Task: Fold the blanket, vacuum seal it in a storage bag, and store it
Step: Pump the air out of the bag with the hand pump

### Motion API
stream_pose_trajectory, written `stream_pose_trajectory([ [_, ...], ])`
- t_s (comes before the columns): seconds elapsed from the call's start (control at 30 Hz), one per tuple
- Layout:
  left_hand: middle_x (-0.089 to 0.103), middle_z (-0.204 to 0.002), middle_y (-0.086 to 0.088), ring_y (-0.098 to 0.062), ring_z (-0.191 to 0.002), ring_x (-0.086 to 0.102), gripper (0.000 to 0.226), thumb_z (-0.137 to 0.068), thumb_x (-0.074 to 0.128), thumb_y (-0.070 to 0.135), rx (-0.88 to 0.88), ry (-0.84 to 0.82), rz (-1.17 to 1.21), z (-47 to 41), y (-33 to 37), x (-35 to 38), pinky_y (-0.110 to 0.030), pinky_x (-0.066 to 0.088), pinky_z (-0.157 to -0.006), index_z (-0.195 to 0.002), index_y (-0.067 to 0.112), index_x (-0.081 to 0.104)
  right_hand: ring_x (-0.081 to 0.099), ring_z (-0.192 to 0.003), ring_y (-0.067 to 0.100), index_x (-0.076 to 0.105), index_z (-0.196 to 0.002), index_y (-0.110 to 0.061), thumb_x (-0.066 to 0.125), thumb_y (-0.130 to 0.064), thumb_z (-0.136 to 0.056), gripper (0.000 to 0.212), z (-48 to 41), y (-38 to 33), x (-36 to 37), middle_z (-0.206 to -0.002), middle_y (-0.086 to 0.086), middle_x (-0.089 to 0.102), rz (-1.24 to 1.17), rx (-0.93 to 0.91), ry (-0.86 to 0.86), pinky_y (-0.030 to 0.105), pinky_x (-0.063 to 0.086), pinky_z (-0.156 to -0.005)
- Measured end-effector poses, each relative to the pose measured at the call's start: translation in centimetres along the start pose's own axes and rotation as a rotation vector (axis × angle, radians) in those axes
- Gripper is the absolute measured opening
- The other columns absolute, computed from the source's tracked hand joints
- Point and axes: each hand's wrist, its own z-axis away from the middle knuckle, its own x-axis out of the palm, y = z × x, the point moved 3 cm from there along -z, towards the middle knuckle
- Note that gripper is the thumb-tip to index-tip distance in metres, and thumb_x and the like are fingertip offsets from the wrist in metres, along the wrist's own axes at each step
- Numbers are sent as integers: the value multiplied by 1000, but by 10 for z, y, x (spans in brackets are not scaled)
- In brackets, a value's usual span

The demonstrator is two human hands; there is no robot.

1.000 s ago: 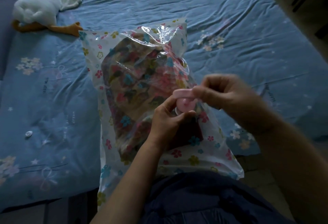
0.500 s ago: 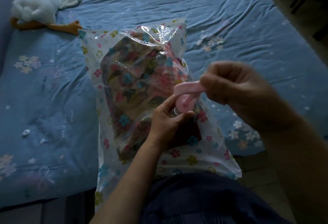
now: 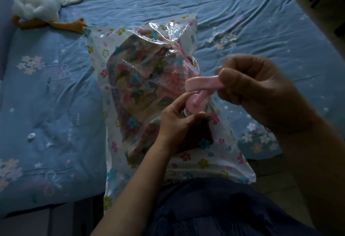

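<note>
A clear storage bag (image 3: pixel 141 36) printed with small flowers lies on the bed, its near end over my lap. Inside it sits the folded flowered blanket (image 3: pixel 141 90). A pink hand pump (image 3: pixel 196 103) stands on the bag near its middle. My left hand (image 3: pixel 175 121) holds the pump's barrel between thumb and fingers. My right hand (image 3: pixel 252 84) grips the pink T-handle (image 3: pixel 201 84), which is raised above the barrel on its rod.
The bed is covered by a wrinkled blue sheet (image 3: pixel 242 11) with pale flowers. A white plush duck (image 3: pixel 39 2) with orange feet lies at the far left. A small white round cap (image 3: pixel 31 135) rests on the sheet at the left. Dark furniture stands at the top right.
My right hand has pulled the pump handle up and away from the barrel, exposing the rod. My left hand stays on the barrel.
</note>
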Motion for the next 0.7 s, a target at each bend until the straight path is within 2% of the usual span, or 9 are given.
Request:
stream_pose_trajectory([
  [0.1,72,-110,3,-13,-106,68,45,-75,82,7,-14,20,17,1,-5,1,-22,52,-89,-117,16,65,40,-44,7,53,-65,-8,66,-25,-87,31,3,36,-7,-50,-7,48,164,147,134,16,35,-45],
  [0.2,71,-114,3,-12,-111,66,52,-74,81,3,-27,22,27,2,-8,1,-24,52,-92,-122,12,63,45,-44,-1,55,-66,-3,63,-28,-82,31,8,65,-10,-47,-7,52,414,324,207,13,37,-48],
  [0.3,72,-112,2,-15,-109,67,47,-75,82,8,-10,12,-5,0,-7,-2,-28,53,-94,-119,16,65,43,-44,-2,54,-65,-7,64,-25,-84,29,7,38,-7,-47,-8,50,291,195,154,10,35,-46],
  [0.37,72,-114,0,-16,-109,67,48,-76,82,9,-8,7,-7,-1,-8,-2,-29,53,-94,-121,11,65,40,-45,5,56,-64,-14,67,-28,-85,28,4,9,-2,-50,-10,48,83,45,60,13,34,-46],
  [0.43,71,-117,-3,-17,-111,66,53,-75,82,9,-28,10,10,-2,-10,0,-30,53,-96,-125,8,64,35,-47,13,57,-63,-21,69,-35,-82,26,2,4,-2,-52,-6,45,-56,-4,26,17,30,-45],
  [0.5,73,-113,-1,-18,-108,68,47,-75,83,11,-27,22,18,-2,-11,1,-31,53,-94,-119,14,67,38,-45,9,57,-64,-17,66,-34,-83,27,3,30,-7,-51,-7,47,34,93,100,15,32,-45],
  [0.6,72,-111,3,-14,-109,67,49,-74,82,5,-47,22,52,-1,-13,1,-26,53,-92,-114,26,65,46,-46,2,57,-67,-8,64,-35,-79,31,9,75,-15,-50,-7,53,350,330,209,18,38,-50],
  [0.63,72,-111,4,-13,-110,66,50,-74,82,3,-52,22,59,0,-13,0,-24,52,-92,-114,27,65,47,-47,3,58,-67,-7,64,-37,-77,32,10,77,-15,-51,-7,54,392,347,205,19,39,-51],
  [0.7,72,-113,3,-15,-112,66,47,-75,83,9,-26,23,43,-1,-12,-2,-25,52,-92,-116,25,65,45,-46,1,57,-67,-5,64,-32,-80,31,6,55,-11,-50,-8,53,382,256,169,15,38,-49],
])
